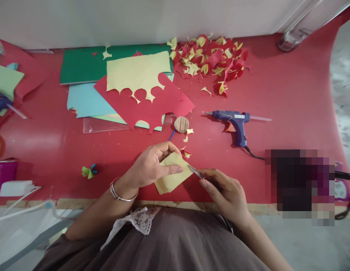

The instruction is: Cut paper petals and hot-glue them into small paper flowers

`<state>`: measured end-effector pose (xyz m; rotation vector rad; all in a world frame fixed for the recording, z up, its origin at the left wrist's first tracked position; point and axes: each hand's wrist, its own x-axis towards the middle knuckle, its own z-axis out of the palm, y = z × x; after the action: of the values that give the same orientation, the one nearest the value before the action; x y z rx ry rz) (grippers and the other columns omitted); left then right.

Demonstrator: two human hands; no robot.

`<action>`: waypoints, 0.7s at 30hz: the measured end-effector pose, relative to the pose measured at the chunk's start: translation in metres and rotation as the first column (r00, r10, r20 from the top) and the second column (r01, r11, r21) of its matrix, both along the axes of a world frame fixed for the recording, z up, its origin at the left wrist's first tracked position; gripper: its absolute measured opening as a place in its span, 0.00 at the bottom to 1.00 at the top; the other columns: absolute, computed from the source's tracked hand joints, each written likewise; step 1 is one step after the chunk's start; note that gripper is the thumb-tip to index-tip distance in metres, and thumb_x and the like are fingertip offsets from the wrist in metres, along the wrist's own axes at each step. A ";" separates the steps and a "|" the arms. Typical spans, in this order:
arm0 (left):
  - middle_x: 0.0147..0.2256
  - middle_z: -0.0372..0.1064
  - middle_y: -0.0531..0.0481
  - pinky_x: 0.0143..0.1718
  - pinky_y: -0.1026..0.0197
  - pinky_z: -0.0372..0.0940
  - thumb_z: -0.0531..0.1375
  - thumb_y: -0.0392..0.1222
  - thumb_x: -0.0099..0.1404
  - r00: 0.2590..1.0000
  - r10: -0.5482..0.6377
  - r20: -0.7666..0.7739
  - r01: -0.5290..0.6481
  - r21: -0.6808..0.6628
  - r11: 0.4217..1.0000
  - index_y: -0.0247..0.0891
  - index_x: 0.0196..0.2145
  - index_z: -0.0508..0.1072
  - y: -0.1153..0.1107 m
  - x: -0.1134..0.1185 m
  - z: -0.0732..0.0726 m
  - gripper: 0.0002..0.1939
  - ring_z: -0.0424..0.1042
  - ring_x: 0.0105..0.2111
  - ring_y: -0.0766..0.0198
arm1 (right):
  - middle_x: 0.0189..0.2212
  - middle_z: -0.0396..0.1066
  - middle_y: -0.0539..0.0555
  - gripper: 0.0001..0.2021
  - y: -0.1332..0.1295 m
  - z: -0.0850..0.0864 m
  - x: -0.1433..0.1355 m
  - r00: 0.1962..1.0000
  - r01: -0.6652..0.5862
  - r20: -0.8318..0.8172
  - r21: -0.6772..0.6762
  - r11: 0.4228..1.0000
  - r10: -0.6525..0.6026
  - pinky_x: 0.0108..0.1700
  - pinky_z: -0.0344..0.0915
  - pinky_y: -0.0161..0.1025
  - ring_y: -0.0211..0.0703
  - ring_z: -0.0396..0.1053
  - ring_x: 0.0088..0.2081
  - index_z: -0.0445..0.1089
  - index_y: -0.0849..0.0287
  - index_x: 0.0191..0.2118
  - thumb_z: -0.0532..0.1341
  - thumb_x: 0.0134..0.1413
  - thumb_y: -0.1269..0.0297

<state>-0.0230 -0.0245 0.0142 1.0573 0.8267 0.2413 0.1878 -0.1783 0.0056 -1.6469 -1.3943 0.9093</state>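
Note:
My left hand (155, 163) is closed on a folded piece of pale yellow paper (175, 175), with the thumb lying across its top. In my right hand (227, 192) is a pair of small scissors (195, 171); their metal blades meet the right edge of the yellow paper. The scissors' handles are hidden inside my fingers. Just beyond the paper lie small red and yellow paper scraps (186, 153) and a round wood-patterned disc (181, 124) beside a thin blue stick (172, 135).
A blue glue gun (234, 122) lies at right, its cord running to a pixelated area. Cut red and yellow pieces (209, 56) are heaped at the back. Cut yellow (138, 71) and red sheets (175, 96) overlap a green one (81, 64). A small paper flower (89, 171) sits left.

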 end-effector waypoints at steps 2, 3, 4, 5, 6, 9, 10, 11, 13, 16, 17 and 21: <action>0.31 0.73 0.57 0.30 0.71 0.65 0.79 0.42 0.58 1.000 0.002 0.001 -0.002 -0.002 1.000 0.37 0.41 0.73 0.000 0.000 0.000 0.21 0.71 0.29 0.72 | 0.31 0.83 0.48 0.09 0.000 0.000 0.000 1.000 0.000 0.000 -0.005 1.000 0.000 0.31 0.71 0.27 0.34 0.78 0.27 0.80 0.56 0.47 0.64 0.71 0.61; 0.31 0.72 0.57 0.30 0.71 0.66 0.79 0.42 0.57 1.000 0.001 0.000 -0.001 -0.005 1.000 0.37 0.41 0.73 0.000 0.000 0.000 0.21 0.71 0.29 0.72 | 0.31 0.83 0.48 0.09 0.000 -0.001 0.000 1.000 -0.002 -0.001 -0.009 1.000 0.002 0.31 0.71 0.27 0.35 0.78 0.27 0.80 0.56 0.47 0.64 0.71 0.60; 0.31 0.72 0.57 0.30 0.71 0.66 0.79 0.42 0.57 1.000 -0.001 -0.003 0.001 -0.009 1.000 0.37 0.41 0.73 0.000 0.000 0.001 0.21 0.71 0.29 0.71 | 0.32 0.83 0.49 0.09 0.000 -0.001 0.000 1.000 -0.005 -0.003 -0.011 1.000 0.005 0.32 0.71 0.27 0.35 0.78 0.28 0.80 0.56 0.47 0.64 0.71 0.60; 0.30 0.72 0.57 0.30 0.71 0.65 0.79 0.43 0.57 1.000 -0.004 -0.007 0.004 -0.012 1.000 0.37 0.40 0.73 0.000 0.000 0.001 0.21 0.71 0.29 0.71 | 0.32 0.83 0.49 0.09 0.000 -0.002 -0.001 1.000 -0.009 -0.005 -0.012 1.000 0.008 0.33 0.72 0.26 0.35 0.79 0.29 0.80 0.56 0.47 0.64 0.71 0.60; 0.30 0.72 0.57 0.29 0.70 0.65 0.79 0.43 0.57 1.000 -0.010 -0.012 0.010 -0.015 1.000 0.37 0.40 0.73 0.000 0.000 0.002 0.21 0.71 0.29 0.71 | 0.33 0.84 0.49 0.09 0.000 -0.002 -0.001 1.000 -0.010 -0.006 -0.012 1.000 0.010 0.33 0.72 0.26 0.34 0.79 0.29 0.80 0.56 0.47 0.64 0.71 0.60; 0.30 0.71 0.57 0.29 0.70 0.64 0.78 0.45 0.58 0.999 -0.023 -0.021 0.023 -0.017 1.000 0.37 0.40 0.73 0.000 0.001 0.003 0.21 0.70 0.28 0.71 | 0.34 0.84 0.48 0.08 0.000 -0.003 -0.001 1.000 -0.002 -0.005 -0.004 1.000 0.002 0.35 0.72 0.25 0.34 0.80 0.30 0.80 0.55 0.47 0.64 0.71 0.61; 0.29 0.71 0.57 0.29 0.70 0.64 0.78 0.45 0.58 0.999 -0.024 -0.021 0.023 -0.014 1.000 0.37 0.40 0.73 0.000 0.002 0.004 0.21 0.70 0.28 0.71 | 0.34 0.84 0.48 0.08 0.000 -0.003 -0.001 1.000 0.001 -0.004 -0.003 1.000 -0.001 0.35 0.72 0.25 0.34 0.80 0.30 0.80 0.55 0.47 0.64 0.71 0.61; 0.29 0.71 0.57 0.28 0.70 0.64 0.78 0.45 0.58 1.000 -0.024 -0.020 0.024 -0.011 1.000 0.37 0.40 0.72 0.000 0.002 0.004 0.20 0.69 0.27 0.71 | 0.34 0.84 0.48 0.08 0.000 -0.003 -0.002 1.000 0.001 -0.005 -0.003 1.000 -0.001 0.34 0.72 0.25 0.33 0.80 0.30 0.80 0.55 0.47 0.64 0.71 0.61; 0.29 0.71 0.57 0.28 0.70 0.63 0.78 0.45 0.58 1.000 -0.023 -0.017 0.022 -0.012 1.000 0.37 0.40 0.72 0.000 0.003 0.003 0.21 0.69 0.27 0.72 | 0.33 0.84 0.47 0.08 0.000 -0.003 -0.003 1.000 0.005 -0.010 -0.005 1.000 -0.005 0.33 0.72 0.25 0.33 0.79 0.29 0.80 0.55 0.47 0.64 0.70 0.61; 0.30 0.72 0.56 0.27 0.69 0.63 0.78 0.47 0.59 0.999 -0.033 -0.015 0.033 -0.029 0.999 0.38 0.42 0.71 -0.001 0.004 0.002 0.23 0.69 0.27 0.71 | 0.32 0.84 0.48 0.08 0.000 -0.003 -0.004 1.000 0.013 -0.018 -0.012 1.000 -0.014 0.33 0.72 0.26 0.34 0.79 0.28 0.80 0.55 0.47 0.64 0.70 0.60; 0.31 0.72 0.56 0.28 0.69 0.64 0.78 0.48 0.59 0.999 -0.036 -0.014 0.036 -0.032 0.999 0.38 0.42 0.71 -0.001 0.004 0.001 0.23 0.70 0.27 0.70 | 0.33 0.84 0.48 0.09 0.000 -0.003 -0.004 1.000 0.015 -0.019 -0.014 1.000 -0.015 0.33 0.72 0.26 0.34 0.79 0.28 0.80 0.55 0.47 0.64 0.71 0.59; 0.31 0.73 0.56 0.29 0.68 0.64 0.78 0.49 0.60 0.999 -0.040 -0.013 0.040 -0.015 0.999 0.39 0.44 0.71 -0.003 0.004 -0.002 0.24 0.70 0.28 0.70 | 0.33 0.84 0.49 0.10 -0.001 -0.004 -0.003 1.000 0.021 -0.015 -0.023 1.000 -0.022 0.32 0.72 0.28 0.36 0.79 0.28 0.81 0.55 0.47 0.64 0.71 0.57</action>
<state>-0.0191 -0.0277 0.0121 1.0617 0.8169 0.1944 0.1844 -0.1788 0.0013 -1.6660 -1.3584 0.9268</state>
